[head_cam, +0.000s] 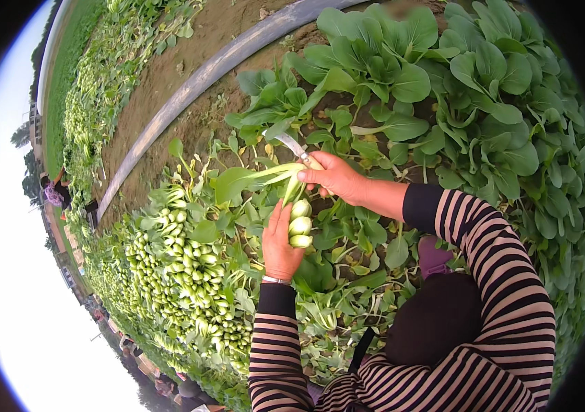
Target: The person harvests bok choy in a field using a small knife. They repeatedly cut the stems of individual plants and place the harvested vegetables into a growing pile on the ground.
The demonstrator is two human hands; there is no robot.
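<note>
Before my chest, my left hand [281, 243] holds several trimmed bok choy heads [300, 225], their pale bases side by side and pointing right. Just above it, my right hand [334, 177] grips the light handle of a knife [292, 144], whose blade points up and left and is partly behind a leaf. Between the thumb and fingers of that same hand are loose bok choy stalks [271, 172] with a green leaf at their left end. The two hands are close together. Leaves and fingers hide part of the held heads.
A large pile of cut bok choy [179, 257] lies at left. Uncut bok choy plants [493, 77] stand at right. Loose leaves [369, 278] litter the soil. A long flat hose [189, 92] curves across the upper left. A person [56, 193] works at far left, with more people at lower left.
</note>
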